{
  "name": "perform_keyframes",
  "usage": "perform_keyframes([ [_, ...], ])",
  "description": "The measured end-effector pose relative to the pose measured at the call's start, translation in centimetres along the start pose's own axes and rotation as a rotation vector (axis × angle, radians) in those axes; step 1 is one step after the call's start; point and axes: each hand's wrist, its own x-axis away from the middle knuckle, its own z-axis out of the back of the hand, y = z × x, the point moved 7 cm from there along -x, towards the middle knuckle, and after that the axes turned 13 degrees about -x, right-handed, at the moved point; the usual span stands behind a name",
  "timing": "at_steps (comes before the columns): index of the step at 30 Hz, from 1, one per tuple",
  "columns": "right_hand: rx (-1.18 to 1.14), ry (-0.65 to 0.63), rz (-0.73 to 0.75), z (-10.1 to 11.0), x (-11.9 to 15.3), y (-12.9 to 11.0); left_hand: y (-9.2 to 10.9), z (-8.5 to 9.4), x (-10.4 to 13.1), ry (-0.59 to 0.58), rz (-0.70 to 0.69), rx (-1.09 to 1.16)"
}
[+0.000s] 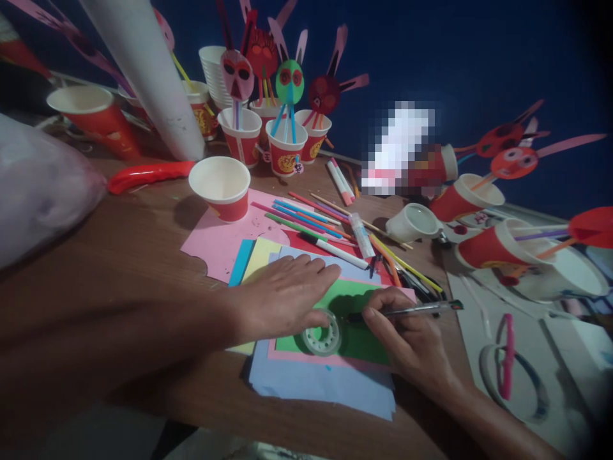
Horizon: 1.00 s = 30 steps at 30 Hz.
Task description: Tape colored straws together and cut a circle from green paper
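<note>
My left hand (287, 294) lies over the paper stack with its fingers stretched out, its thumb touching a clear tape roll (322, 333). The roll rests flat on a green sheet (364, 338), which lies on a pink sheet above pale blue paper (325, 386). To the right, my right hand (407, 329) is closed around a pen (421, 309), whose tip points left towards the roll over the green sheet. Part of the green sheet is hidden under both hands.
Colored sticks (306, 217) and a glue stick (361, 235) lie behind the paper. An upright red-and-white cup (220, 188) stands on pink paper (215, 246). Several cups with paper masks (290, 82) stand farther back. A white roll (148, 76) leans at left.
</note>
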Motion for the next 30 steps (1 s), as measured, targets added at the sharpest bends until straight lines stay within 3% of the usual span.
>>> perform_keyframes([
  [9, -0.026, -0.072, -0.039, -1.0, -2.1, 0.2, -0.3, 0.3, -0.1, 0.006, 0.074, -0.033],
  [21, -0.221, -0.262, -0.131, -3.0, -4.8, 0.4, -0.7, 0.6, -0.4, -0.108, 0.133, -0.022],
  [30, -0.209, -0.358, -0.168, -3.9, -5.7, 0.3, -1.0, 0.8, -0.2, -0.123, 0.181, -0.016],
])
